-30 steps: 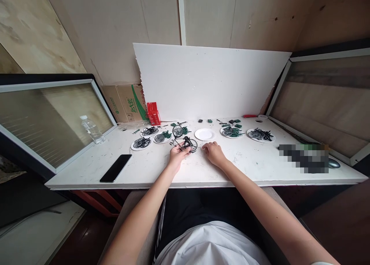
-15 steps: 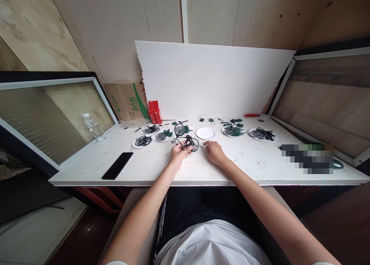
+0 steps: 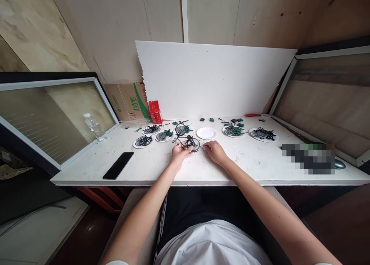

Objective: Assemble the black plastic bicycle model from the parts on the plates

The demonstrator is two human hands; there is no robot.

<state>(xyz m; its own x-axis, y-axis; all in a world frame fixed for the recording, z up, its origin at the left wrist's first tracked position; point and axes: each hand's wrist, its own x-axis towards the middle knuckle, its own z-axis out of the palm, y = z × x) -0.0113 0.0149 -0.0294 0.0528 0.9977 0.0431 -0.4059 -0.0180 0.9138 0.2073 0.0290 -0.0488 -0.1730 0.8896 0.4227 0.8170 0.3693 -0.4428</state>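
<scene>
My left hand (image 3: pixel 179 156) is closed on a small black model bicycle (image 3: pixel 190 140), just above the middle of the table. One spoked wheel of it points away from me, and another lies to the right, by my fingertips. My right hand (image 3: pixel 215 152) is a short way to the right of the bicycle, apart from it, with its fingers curled and the fingertips pressed together. Whatever may be in that pinch is too small to make out. Beyond the hands stands a white paper plate (image 3: pixel 206 133) with nothing visible on it.
Plates of black and green parts stand left (image 3: pixel 143 141) and right (image 3: pixel 234 131); another plate (image 3: pixel 263 135) holds black parts. A phone (image 3: pixel 118 165) lies front left, near a water bottle (image 3: pixel 95 127). At the back are a red box (image 3: pixel 155 111) and a white board (image 3: pixel 216 80).
My right fingertips have drawn together a little more, close to where they were. My left hand keeps the bicycle in nearly the same place. The view has shifted very slightly.
</scene>
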